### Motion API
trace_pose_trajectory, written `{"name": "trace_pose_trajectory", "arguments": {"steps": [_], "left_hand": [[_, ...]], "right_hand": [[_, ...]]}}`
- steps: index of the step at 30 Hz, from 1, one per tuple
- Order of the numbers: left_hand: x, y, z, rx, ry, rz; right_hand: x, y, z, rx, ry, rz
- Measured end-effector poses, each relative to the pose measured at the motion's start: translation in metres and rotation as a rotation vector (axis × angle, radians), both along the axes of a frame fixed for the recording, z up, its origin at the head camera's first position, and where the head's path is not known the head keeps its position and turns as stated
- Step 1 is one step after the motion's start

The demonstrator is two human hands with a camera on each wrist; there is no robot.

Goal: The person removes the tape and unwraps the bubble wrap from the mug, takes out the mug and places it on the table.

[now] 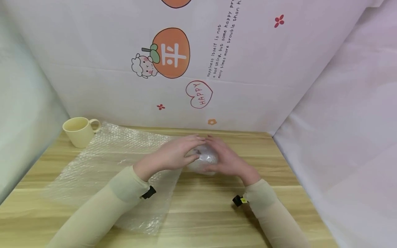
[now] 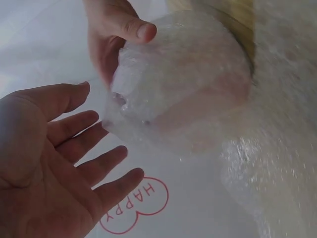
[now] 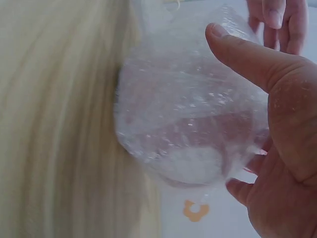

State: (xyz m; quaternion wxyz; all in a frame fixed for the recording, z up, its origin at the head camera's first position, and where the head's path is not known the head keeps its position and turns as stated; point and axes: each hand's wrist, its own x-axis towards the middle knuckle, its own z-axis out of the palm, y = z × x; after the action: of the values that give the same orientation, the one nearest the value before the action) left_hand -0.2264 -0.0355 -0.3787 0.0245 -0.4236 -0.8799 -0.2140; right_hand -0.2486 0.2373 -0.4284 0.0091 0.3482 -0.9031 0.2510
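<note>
A rounded bundle in bubble wrap is between the two hands, near the back of the table. Something pinkish shows through the layers, but its kind is blurred by the wrap. My right hand holds the bundle from the right; in the right wrist view the thumb lies across the wrap and the other fingers curl behind it. On the other side my left hand reaches toward the bundle with fingers spread and lightly bent, and the left wrist view shows its palm with nothing gripped.
A flat sheet of bubble wrap covers much of the table's left part. At the back left stands a cream mug, beside the sheet's far corner. The wooden table meets a printed white backdrop behind, and white cloth hangs at both sides.
</note>
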Motion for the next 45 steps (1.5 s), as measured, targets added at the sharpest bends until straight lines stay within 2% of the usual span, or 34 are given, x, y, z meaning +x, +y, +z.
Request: {"name": "trace_pose_trajectory", "arguments": {"steps": [3,10,14,20,23,31,36,45], "left_hand": [[-0.002,0.0,-0.004,0.018,-0.037,0.016],[-0.005,0.004,-0.018,0.034,0.005,0.036],[-0.001,0.007,-0.02,0.046,0.065,0.071],[0.004,0.01,-0.024,0.055,0.187,0.129],[0.004,0.01,-0.026,0.077,0.213,0.147],[0.001,0.008,-0.026,0.122,0.174,0.212],[0.0,0.006,-0.026,0.149,0.194,0.216],[-0.003,0.007,-0.03,0.166,0.213,0.213]], "right_hand": [[0.0,-0.002,0.003,0.01,0.01,0.004],[0.004,-0.001,0.012,0.072,0.028,-0.073],[0.004,0.002,0.013,0.046,0.035,-0.058],[-0.002,0.008,0.009,-0.024,0.069,0.03],[-0.004,0.008,0.008,-0.026,0.088,0.042],[-0.003,0.002,0.009,-0.138,0.084,0.05],[-0.001,-0.001,0.009,-0.211,0.055,0.091],[0.001,0.003,0.012,-0.199,0.0,0.087]]}}
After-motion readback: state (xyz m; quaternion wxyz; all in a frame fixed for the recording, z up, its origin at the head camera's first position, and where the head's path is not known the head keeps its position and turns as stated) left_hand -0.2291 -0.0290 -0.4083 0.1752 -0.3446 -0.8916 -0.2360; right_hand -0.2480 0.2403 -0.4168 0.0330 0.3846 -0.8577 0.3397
